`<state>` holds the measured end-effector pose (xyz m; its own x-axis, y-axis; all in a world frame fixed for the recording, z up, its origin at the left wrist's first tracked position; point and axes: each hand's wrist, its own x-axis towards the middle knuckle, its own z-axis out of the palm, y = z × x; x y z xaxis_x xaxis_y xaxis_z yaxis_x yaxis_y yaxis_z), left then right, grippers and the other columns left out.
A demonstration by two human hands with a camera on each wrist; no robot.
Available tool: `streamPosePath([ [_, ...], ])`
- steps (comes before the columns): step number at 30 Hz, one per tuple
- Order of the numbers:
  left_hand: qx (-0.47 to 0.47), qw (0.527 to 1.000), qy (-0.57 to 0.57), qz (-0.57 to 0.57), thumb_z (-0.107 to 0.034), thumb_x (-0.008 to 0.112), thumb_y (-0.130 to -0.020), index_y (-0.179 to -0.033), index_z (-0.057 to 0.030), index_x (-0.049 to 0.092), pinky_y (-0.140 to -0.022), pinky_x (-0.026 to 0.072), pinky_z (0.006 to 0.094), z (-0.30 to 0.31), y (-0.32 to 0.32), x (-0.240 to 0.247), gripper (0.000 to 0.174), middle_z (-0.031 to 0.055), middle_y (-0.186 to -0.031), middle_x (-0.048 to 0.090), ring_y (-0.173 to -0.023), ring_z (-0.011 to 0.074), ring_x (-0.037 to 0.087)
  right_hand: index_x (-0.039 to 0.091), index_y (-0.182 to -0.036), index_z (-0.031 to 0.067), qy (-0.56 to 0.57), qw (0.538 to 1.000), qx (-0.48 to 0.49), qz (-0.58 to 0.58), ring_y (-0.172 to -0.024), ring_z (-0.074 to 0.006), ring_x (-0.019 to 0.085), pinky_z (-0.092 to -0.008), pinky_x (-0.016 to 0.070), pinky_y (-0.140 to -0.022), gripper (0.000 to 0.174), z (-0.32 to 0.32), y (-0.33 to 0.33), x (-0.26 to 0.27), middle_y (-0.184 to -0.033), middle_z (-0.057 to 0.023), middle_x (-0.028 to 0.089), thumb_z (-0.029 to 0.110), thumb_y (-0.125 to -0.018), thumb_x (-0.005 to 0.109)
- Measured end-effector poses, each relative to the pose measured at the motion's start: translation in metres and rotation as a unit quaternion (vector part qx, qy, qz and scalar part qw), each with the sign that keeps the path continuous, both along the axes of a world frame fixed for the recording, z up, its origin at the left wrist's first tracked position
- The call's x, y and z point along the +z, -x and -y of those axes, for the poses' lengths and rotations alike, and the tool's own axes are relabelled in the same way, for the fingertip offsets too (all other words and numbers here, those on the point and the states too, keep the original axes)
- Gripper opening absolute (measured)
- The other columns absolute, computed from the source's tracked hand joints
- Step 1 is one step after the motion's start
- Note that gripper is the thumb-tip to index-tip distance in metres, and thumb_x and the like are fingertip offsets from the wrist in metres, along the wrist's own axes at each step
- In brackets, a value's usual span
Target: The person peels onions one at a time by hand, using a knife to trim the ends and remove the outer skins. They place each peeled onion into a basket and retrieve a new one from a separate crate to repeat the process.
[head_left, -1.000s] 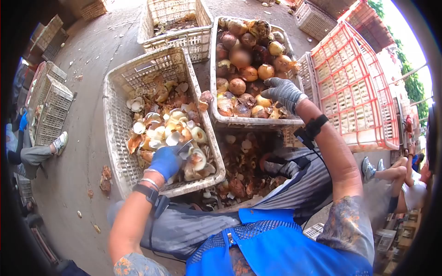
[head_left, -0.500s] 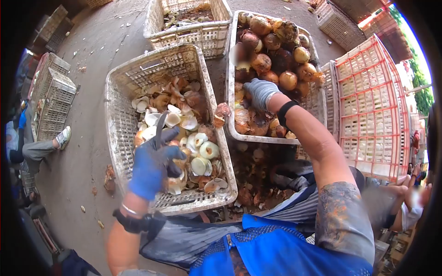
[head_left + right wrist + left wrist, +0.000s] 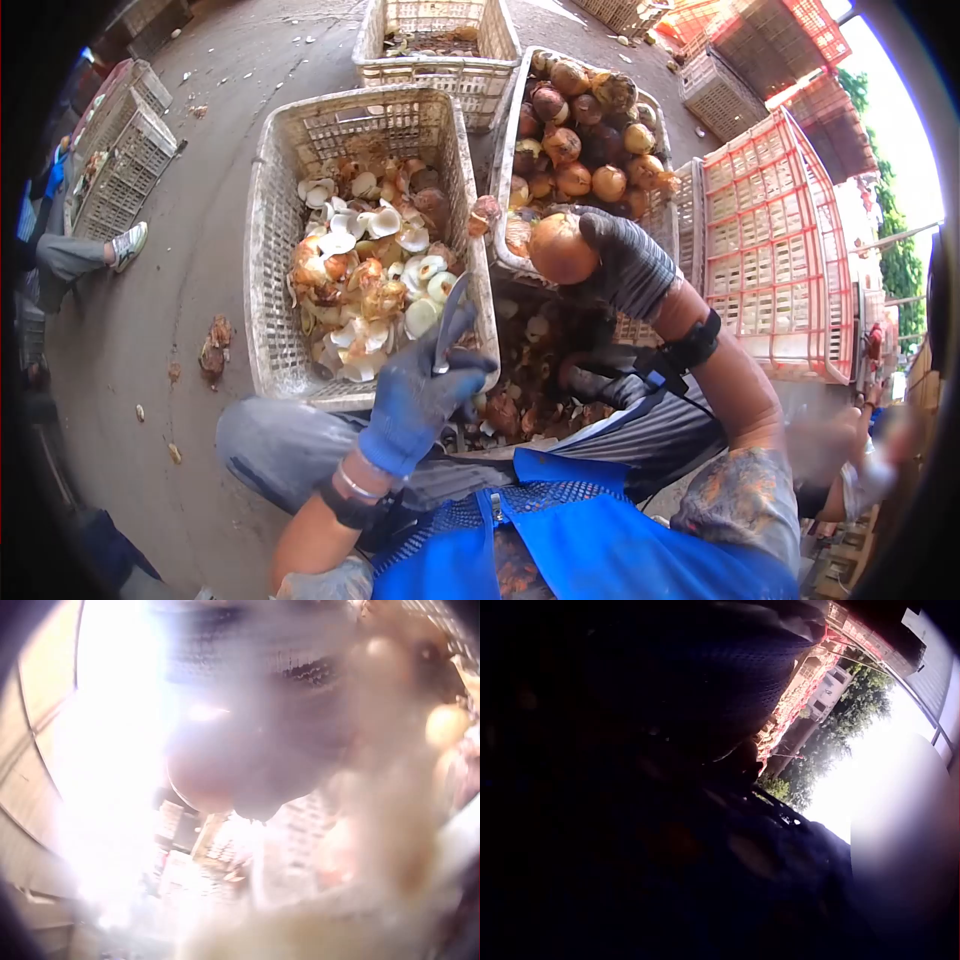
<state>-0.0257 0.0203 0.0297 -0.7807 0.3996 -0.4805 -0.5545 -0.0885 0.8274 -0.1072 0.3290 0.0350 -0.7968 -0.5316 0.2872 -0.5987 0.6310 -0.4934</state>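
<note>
In the head view my left hand (image 3: 420,398), in a blue glove, grips a knife (image 3: 452,318) whose blade points up and away. It is over the near edge of a white crate (image 3: 262,290) holding pale onion pieces and brown skins. My right hand (image 3: 637,268), in a grey glove, holds a whole brown onion (image 3: 563,249) in front of the crate of whole onions (image 3: 672,215). In the right wrist view the gloved hand (image 3: 262,712) is washed out by glare. The left wrist view is mostly dark, and the knife is hidden there.
Another white crate (image 3: 440,75) with scraps stands beyond. Red-edged crates (image 3: 775,250) are on the right. Onion skins (image 3: 505,412) lie on the ground between my legs. One small onion (image 3: 484,214) sits at the corner between the two near crates. Other people sit at both sides.
My right hand has reached into the onion crate and drawn back toward me with an onion. The left hand has moved back and right from over the peelings, keeping the knife.
</note>
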Motion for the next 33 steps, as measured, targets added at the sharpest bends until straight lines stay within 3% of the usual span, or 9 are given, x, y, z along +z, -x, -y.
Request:
streamPosePath([
  [3,0.057,0.988,-0.031,-0.141,-0.004,0.074,-0.086,-0.152,-0.0017,0.047,-0.078,0.0579,0.0273,-0.021,-0.004,0.010,0.071,0.0116,-0.118,0.072,-0.092,0.0115,0.068,0.055,-0.139,0.0010,0.149,0.964,-0.044,0.215,-0.108,-0.0201,0.067,-0.0317,0.0551,-0.093,0.070,0.050,-0.044,0.028,-0.119,-0.0119,0.069,0.033,-0.083,0.083],
  [5,0.064,0.985,-0.060,-0.145,-0.005,0.075,-0.086,-0.152,-0.0027,0.048,-0.080,0.0579,0.0289,-0.019,-0.014,0.009,0.071,0.0102,-0.119,0.072,-0.093,0.0114,0.068,0.048,-0.147,-0.0014,0.347,0.806,-0.091,0.470,-0.114,-0.0170,0.063,-0.0307,0.0520,-0.099,0.091,0.081,-0.068,0.056,-0.126,-0.0103,0.066,0.032,-0.075,0.091],
  [10,0.065,0.969,-0.061,-0.231,-0.006,0.077,-0.085,-0.151,-0.0046,0.050,-0.077,0.0589,0.0326,-0.014,-0.036,0.003,0.071,0.0108,-0.111,0.075,-0.083,0.0145,0.071,0.042,-0.152,-0.0044,0.302,0.889,-0.150,0.311,-0.122,-0.0208,0.059,-0.0355,0.0465,-0.108,0.108,0.095,-0.105,0.041,-0.135,-0.0137,0.061,0.024,-0.064,0.096],
  [12,0.046,0.880,0.151,-0.448,-0.005,0.075,-0.082,-0.148,-0.0051,0.054,-0.072,0.0594,0.0358,-0.003,-0.040,-0.002,0.069,0.0154,-0.102,0.077,-0.076,0.0235,0.075,0.042,-0.151,-0.0046,0.317,0.887,-0.158,0.295,-0.123,-0.0221,0.058,-0.0362,0.0453,-0.109,0.108,0.102,-0.112,0.039,-0.136,-0.0139,0.060,0.023,-0.062,0.096],
  [20,0.070,0.703,0.382,-0.596,-0.007,0.064,-0.079,-0.145,-0.0056,0.056,-0.059,0.0531,0.0442,0.001,-0.053,0.009,0.067,0.0151,-0.081,0.070,-0.063,0.0324,0.067,0.047,-0.149,0.0013,0.282,0.914,-0.158,0.244,-0.116,-0.0194,0.062,-0.0346,0.0491,-0.104,0.107,0.122,-0.119,0.032,-0.129,-0.0122,0.065,0.024,-0.058,0.097],
  [22,0.058,0.710,0.430,-0.555,-0.007,0.064,-0.080,-0.145,-0.0065,0.056,-0.060,0.0537,0.0448,0.006,-0.053,-0.014,0.066,0.0156,-0.081,0.070,-0.065,0.0332,0.068,0.047,-0.148,0.0009,0.255,0.924,-0.181,0.220,-0.115,-0.0187,0.062,-0.0344,0.0497,-0.103,0.106,0.122,-0.127,0.031,-0.128,-0.0112,0.065,0.022,-0.057,0.097],
  [27,0.048,0.787,0.522,-0.326,-0.007,0.062,-0.084,-0.139,-0.0136,0.065,-0.070,0.0571,0.0476,0.039,-0.045,-0.057,0.055,0.0211,-0.088,0.073,-0.075,0.0386,0.071,0.045,-0.153,0.0024,0.483,0.807,-0.178,0.289,-0.116,-0.0167,0.061,-0.0329,0.0486,-0.104,0.111,0.103,-0.136,0.019,-0.130,-0.0098,0.064,0.012,-0.053,0.092],
  [32,0.122,0.811,0.332,-0.466,-0.006,0.062,-0.084,-0.138,-0.0119,0.065,-0.068,0.0580,0.0444,0.006,-0.056,-0.009,0.054,0.0222,-0.088,0.073,-0.072,0.0364,0.072,0.045,-0.154,0.0026,0.335,0.882,-0.206,0.259,-0.117,-0.0179,0.061,-0.0326,0.0475,-0.105,0.113,0.106,-0.122,0.032,-0.131,-0.0109,0.065,0.016,-0.054,0.095],
  [33,0.104,0.778,0.336,-0.520,-0.006,0.062,-0.083,-0.140,-0.0080,0.062,-0.064,0.0561,0.0448,0.000,-0.057,-0.002,0.057,0.0186,-0.083,0.071,-0.068,0.0338,0.070,0.045,-0.154,0.0026,0.333,0.883,-0.203,0.263,-0.117,-0.0179,0.061,-0.0326,0.0475,-0.105,0.113,0.105,-0.120,0.028,-0.131,-0.0109,0.065,0.016,-0.054,0.095],
])
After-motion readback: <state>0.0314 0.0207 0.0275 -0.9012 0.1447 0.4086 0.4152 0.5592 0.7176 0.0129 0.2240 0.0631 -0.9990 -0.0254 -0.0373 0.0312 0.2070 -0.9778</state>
